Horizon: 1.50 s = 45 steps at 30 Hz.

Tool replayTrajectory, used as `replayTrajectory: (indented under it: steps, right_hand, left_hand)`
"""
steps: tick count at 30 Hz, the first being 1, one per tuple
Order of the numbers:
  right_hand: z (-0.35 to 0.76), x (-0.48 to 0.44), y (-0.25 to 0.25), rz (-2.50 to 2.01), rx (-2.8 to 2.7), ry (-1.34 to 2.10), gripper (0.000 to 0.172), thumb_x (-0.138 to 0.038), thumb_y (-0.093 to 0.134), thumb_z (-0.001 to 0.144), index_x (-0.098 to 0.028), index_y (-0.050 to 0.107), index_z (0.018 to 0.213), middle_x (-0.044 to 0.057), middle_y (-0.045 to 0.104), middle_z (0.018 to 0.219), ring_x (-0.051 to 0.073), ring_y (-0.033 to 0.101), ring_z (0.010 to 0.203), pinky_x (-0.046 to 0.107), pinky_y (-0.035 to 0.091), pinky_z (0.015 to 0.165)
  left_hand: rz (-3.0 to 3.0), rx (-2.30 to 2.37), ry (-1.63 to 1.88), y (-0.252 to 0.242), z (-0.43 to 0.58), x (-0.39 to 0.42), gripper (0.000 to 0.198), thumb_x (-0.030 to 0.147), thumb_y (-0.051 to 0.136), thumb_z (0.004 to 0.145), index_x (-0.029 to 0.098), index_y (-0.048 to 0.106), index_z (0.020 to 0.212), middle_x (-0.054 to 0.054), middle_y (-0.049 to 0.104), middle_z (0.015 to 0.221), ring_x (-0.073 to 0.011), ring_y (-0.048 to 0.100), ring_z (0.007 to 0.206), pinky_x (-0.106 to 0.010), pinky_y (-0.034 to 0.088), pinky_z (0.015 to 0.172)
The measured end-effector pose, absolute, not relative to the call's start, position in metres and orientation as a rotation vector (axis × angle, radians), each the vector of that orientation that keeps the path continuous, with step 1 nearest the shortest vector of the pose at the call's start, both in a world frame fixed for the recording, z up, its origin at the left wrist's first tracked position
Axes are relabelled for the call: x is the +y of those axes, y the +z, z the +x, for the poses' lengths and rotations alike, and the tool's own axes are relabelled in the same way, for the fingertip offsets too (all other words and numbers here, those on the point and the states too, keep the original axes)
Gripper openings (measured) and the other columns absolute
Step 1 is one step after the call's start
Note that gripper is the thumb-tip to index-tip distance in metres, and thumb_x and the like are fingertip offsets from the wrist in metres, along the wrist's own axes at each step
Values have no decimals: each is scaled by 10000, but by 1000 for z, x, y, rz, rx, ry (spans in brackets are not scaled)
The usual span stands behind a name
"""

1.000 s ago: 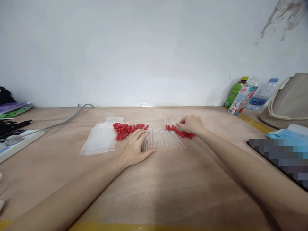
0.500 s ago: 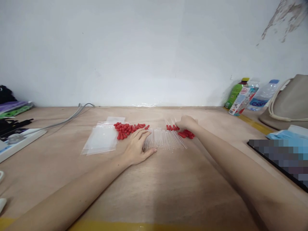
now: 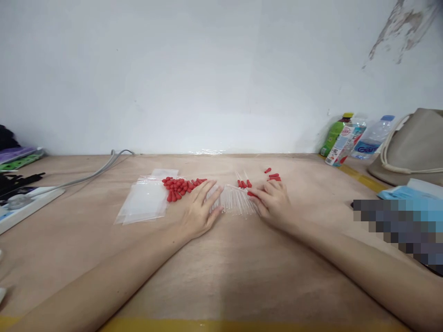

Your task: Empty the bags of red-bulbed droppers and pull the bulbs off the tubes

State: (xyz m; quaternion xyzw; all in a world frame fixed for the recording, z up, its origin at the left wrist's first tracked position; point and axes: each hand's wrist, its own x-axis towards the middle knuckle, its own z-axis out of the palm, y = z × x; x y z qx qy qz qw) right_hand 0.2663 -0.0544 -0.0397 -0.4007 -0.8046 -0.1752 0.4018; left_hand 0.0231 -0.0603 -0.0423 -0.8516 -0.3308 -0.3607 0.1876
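My left hand [image 3: 199,214] lies palm down, fingers outstretched, over the left end of a row of clear thin glass dropper tubes [image 3: 237,200]. Against the row's right end, my right hand [image 3: 277,205] is closed, with a red rubber bulb [image 3: 252,194] at its thumb and fingertips. Whether a tube is in that bulb I cannot make out. Just beyond the row sit several droppers [image 3: 244,184] with red bulbs on, their tubes pointing away. Loose red bulbs [image 3: 274,175] lie behind my right hand. Left of my left hand is a heap of red bulbs [image 3: 176,186].
Clear zip bags [image 3: 143,200] are stacked left of the heap. A grey cable [image 3: 100,170] runs to a white power strip [image 3: 31,207] at far left. Bottles [image 3: 335,136], a beige bag [image 3: 411,147], a blue mask [image 3: 411,193] and a blurred-out dark device [image 3: 398,226] stand or lie right.
My right hand has come back towards me from behind the loose red bulbs to the row's right end, closing on a red bulb. My left hand has stayed nearly in place.
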Motion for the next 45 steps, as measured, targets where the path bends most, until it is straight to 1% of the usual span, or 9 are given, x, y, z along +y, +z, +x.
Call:
replayTrajectory:
  steps: [5, 8, 11, 13, 15, 19, 33, 41, 45]
  right_hand:
    - [252, -70, -54, -852, -2154, -432, 128, -227, 517, 823, -212, 637, 863, 26, 590, 775, 155, 469, 745, 347, 292, 760]
    - [247, -71, -53, -831, -2176, -402, 131, -233, 515, 824, -219, 637, 872, 19, 606, 802, 152, 489, 771, 354, 292, 786]
    - [245, -70, -53, -805, -2187, -406, 154, -296, 545, 814, -217, 633, 913, 22, 635, 856, 159, 523, 822, 365, 289, 822]
    - [244, -69, -53, -771, -2191, -425, 192, -335, 560, 810, -217, 627, 945, 19, 655, 859, 161, 543, 850, 374, 279, 856]
    - [243, -69, -54, -738, -2193, -441, 166, -324, 551, 825, -222, 631, 928, 6, 670, 824, 149, 556, 843, 373, 268, 874]
    - [243, -72, -53, -688, -2212, -459, 108, -285, 550, 831, -225, 638, 849, -16, 680, 781, 135, 560, 795, 361, 267, 814]
    - [248, -76, -55, -645, -2187, -555, 120, -278, 576, 816, -239, 637, 912, -29, 697, 829, 148, 572, 814, 356, 296, 783]
    - [248, -74, -55, -480, -2199, -541, 143, -187, 565, 814, -210, 632, 938, -4, 700, 871, 136, 588, 802, 312, 389, 718]
    - [249, -74, -55, -450, -2205, -528, 160, -158, 581, 798, -184, 623, 949, 2, 696, 878, 136, 589, 824, 306, 415, 734]
  left_hand:
    - [-2410, -694, -872, -42, 26, -63, 266, 215, 511, 843, 196, 555, 1105, -96, 568, 1187, -244, 464, 1174, -435, 389, 960]
    - [-2410, -643, -819, -45, 27, -63, 184, 203, 498, 856, 175, 597, 1009, -73, 644, 1066, -218, 560, 1066, -380, 450, 885]
    - [-2423, -646, -831, -48, 29, -63, 165, 199, 478, 867, 170, 611, 962, -61, 675, 990, -206, 602, 999, -363, 473, 840]
    - [-2427, -627, -850, -48, 30, -64, 156, 202, 485, 863, 168, 615, 943, -57, 680, 976, -198, 611, 983, -358, 478, 846]
    - [-2424, -587, -853, -47, 31, -65, 146, 197, 492, 857, 165, 618, 923, -56, 680, 983, -190, 614, 979, -351, 483, 858]
    - [-2464, -503, -850, -44, 31, -67, 138, 160, 490, 845, 148, 620, 889, -66, 674, 1005, -182, 606, 997, -353, 479, 903]
    - [-2598, -472, -900, -44, 28, -71, 150, 148, 460, 851, 149, 605, 889, -59, 690, 918, -168, 606, 996, -400, 437, 985]
    - [-2653, -493, -1004, -50, 24, -69, 140, 159, 472, 844, 154, 605, 890, -70, 684, 937, -163, 617, 969, -413, 452, 969]
    - [-2671, -473, -1029, -51, 21, -69, 122, 128, 496, 825, 139, 599, 890, -80, 684, 927, -162, 615, 970, -402, 445, 975]
